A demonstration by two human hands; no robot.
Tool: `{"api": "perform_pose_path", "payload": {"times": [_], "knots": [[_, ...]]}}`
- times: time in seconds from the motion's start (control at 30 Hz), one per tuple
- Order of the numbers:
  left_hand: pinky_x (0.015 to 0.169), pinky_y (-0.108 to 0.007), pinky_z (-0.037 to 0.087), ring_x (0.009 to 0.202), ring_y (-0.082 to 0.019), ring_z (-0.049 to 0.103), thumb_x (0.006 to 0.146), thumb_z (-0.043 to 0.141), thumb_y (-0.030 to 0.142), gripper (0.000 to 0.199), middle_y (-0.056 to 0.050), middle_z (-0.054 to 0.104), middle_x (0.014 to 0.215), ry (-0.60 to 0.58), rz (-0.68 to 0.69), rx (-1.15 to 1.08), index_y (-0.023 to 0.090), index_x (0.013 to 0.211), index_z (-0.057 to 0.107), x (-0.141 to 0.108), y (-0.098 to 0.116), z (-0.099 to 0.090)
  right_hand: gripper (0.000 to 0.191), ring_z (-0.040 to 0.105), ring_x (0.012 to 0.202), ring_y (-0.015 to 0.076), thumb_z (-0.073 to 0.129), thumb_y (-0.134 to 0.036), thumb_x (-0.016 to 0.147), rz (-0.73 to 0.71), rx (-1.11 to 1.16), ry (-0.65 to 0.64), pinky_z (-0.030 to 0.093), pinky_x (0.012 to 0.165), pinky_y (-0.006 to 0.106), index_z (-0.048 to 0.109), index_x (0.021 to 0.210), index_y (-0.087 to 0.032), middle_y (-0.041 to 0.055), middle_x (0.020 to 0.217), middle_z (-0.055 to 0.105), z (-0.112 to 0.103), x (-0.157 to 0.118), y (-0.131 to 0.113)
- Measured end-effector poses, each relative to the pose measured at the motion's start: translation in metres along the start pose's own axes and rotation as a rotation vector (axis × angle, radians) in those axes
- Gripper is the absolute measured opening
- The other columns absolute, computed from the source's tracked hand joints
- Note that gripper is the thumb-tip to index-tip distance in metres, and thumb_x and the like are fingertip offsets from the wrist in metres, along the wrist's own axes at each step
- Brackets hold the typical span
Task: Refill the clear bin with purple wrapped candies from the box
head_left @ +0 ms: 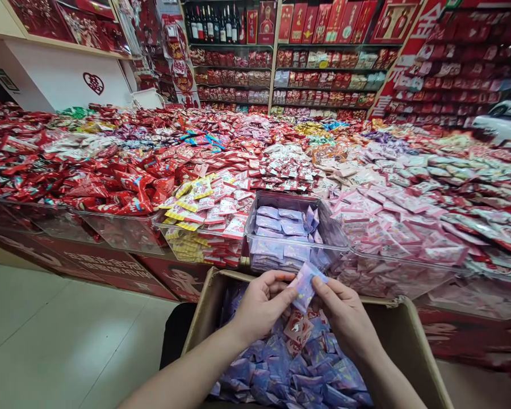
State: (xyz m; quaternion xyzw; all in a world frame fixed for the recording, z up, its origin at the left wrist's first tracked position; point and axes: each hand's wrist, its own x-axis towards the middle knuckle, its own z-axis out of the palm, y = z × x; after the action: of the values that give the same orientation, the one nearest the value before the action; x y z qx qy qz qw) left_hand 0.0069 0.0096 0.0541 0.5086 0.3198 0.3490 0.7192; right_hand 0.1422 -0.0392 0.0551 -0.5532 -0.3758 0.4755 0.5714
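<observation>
Between my two hands is a small purple candy packet, tilted, above an open cardboard box. My left hand pinches its left side with thumb and fingers. On the right edge, my right hand pinches it too. Below them the box holds many loose purple packets, with a reddish-pink packet lying among them. Just beyond the hands stands a clear plastic bin, where purple packets are stacked in rows, a few standing on edge at the right.
Clear bins of yellow-and-red packets and pink packets flank the purple one. Red packets are heaped to the left. Behind are shelves of bottles and red boxes. Pale tiled floor lies at lower left.
</observation>
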Motion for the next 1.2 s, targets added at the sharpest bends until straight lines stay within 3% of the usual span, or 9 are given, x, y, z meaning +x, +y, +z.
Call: {"api": "perform_pose_path", "payload": {"times": [0.23, 0.37, 0.47, 0.53, 0.63, 0.77, 0.9, 1.03, 1.2], "knots": [[0.059, -0.021, 0.041, 0.064, -0.012, 0.054, 0.069, 0.063, 0.028, 0.022, -0.003, 0.062, 0.071, -0.022, 0.097, 0.207, 0.012, 0.084, 0.059, -0.003, -0.001, -0.003, 0.042, 0.056, 0.076, 0.0155, 0.057, -0.035, 0.074, -0.11, -0.202, -0.116, 0.046, 0.065, 0.025, 0.048, 0.112, -0.019, 0.0042, 0.085, 0.06, -0.014, -0.003, -0.002], [0.053, -0.019, 0.038, 0.057, -0.009, 0.051, 0.075, 0.055, 0.034, 0.023, -0.001, 0.058, 0.066, 0.028, 0.147, 0.172, 0.014, 0.088, 0.057, -0.005, -0.005, -0.004, 0.023, 0.057, 0.073, 0.0159, 0.055, -0.034, 0.074, -0.215, -0.543, -0.171, 0.047, 0.064, 0.025, 0.059, 0.088, -0.017, 0.006, 0.082, 0.062, -0.028, -0.009, -0.027], [0.049, -0.018, 0.037, 0.053, -0.008, 0.051, 0.081, 0.044, 0.038, 0.026, 0.0, 0.057, 0.064, 0.054, 0.11, 0.064, 0.015, 0.091, 0.053, -0.004, -0.007, -0.003, 0.019, 0.056, 0.066, 0.0141, 0.057, -0.031, 0.073, -0.42, -0.632, 0.036, 0.046, 0.057, 0.022, 0.057, 0.087, -0.018, 0.0036, 0.077, 0.061, -0.034, 0.0, -0.068], [0.05, -0.018, 0.037, 0.054, -0.008, 0.051, 0.08, 0.048, 0.036, 0.023, 0.0, 0.056, 0.064, 0.05, 0.082, 0.041, 0.015, 0.09, 0.052, -0.003, -0.008, -0.002, 0.027, 0.055, 0.061, 0.0132, 0.058, -0.031, 0.072, -0.534, -0.626, 0.151, 0.044, 0.051, 0.022, 0.054, 0.096, -0.02, 0.0018, 0.072, 0.06, -0.033, 0.019, -0.096], [0.055, -0.02, 0.039, 0.057, -0.009, 0.05, 0.077, 0.052, 0.031, 0.022, -0.001, 0.056, 0.064, 0.016, 0.07, 0.074, 0.014, 0.091, 0.052, -0.005, -0.009, 0.0, 0.03, 0.053, 0.054, 0.0118, 0.059, -0.026, 0.07, -0.509, -0.782, 0.087, 0.041, 0.047, 0.022, 0.055, 0.098, -0.018, 0.0012, 0.066, 0.059, -0.019, 0.066, -0.116], [0.059, -0.022, 0.04, 0.06, -0.011, 0.051, 0.078, 0.049, 0.028, 0.02, -0.002, 0.056, 0.065, -0.013, 0.117, 0.219, 0.013, 0.092, 0.053, -0.008, -0.012, 0.0, 0.014, 0.049, 0.044, 0.0093, 0.057, -0.013, 0.066, -0.176, -0.793, -0.176, 0.04, 0.042, 0.022, 0.058, 0.08, -0.014, -0.0008, 0.054, 0.054, 0.01, 0.126, -0.099], [0.058, -0.021, 0.04, 0.059, -0.011, 0.05, 0.079, 0.046, 0.025, 0.019, -0.001, 0.056, 0.064, -0.017, 0.181, 0.391, 0.014, 0.091, 0.055, -0.011, -0.016, -0.002, 0.017, 0.046, 0.041, 0.0071, 0.062, -0.009, 0.058, 0.036, -0.719, -0.223, 0.039, 0.039, 0.02, 0.057, 0.073, -0.014, -0.004, 0.049, 0.049, 0.034, 0.15, -0.075], [0.055, -0.02, 0.04, 0.056, -0.011, 0.05, 0.078, 0.044, 0.02, 0.018, -0.002, 0.057, 0.062, -0.034, 0.222, 0.539, 0.013, 0.088, 0.057, -0.014, -0.016, -0.002, 0.015, 0.048, 0.046, 0.0084, 0.063, -0.012, 0.059, 0.036, -0.846, -0.272, 0.037, 0.04, 0.019, 0.056, 0.072, -0.014, -0.0011, 0.055, 0.055, 0.043, 0.153, -0.067], [0.062, -0.02, 0.042, 0.064, -0.013, 0.056, 0.076, 0.046, 0.017, 0.019, -0.005, 0.064, 0.072, -0.104, 0.334, 0.703, 0.014, 0.086, 0.062, -0.017, -0.009, 0.0, 0.007, 0.054, 0.061, 0.0117, 0.063, -0.014, 0.06, -0.184, -1.211, -0.381, 0.038, 0.054, 0.021, 0.061, 0.067, -0.015, 0.0019, 0.068, 0.063, 0.049, 0.154, -0.062]]}}
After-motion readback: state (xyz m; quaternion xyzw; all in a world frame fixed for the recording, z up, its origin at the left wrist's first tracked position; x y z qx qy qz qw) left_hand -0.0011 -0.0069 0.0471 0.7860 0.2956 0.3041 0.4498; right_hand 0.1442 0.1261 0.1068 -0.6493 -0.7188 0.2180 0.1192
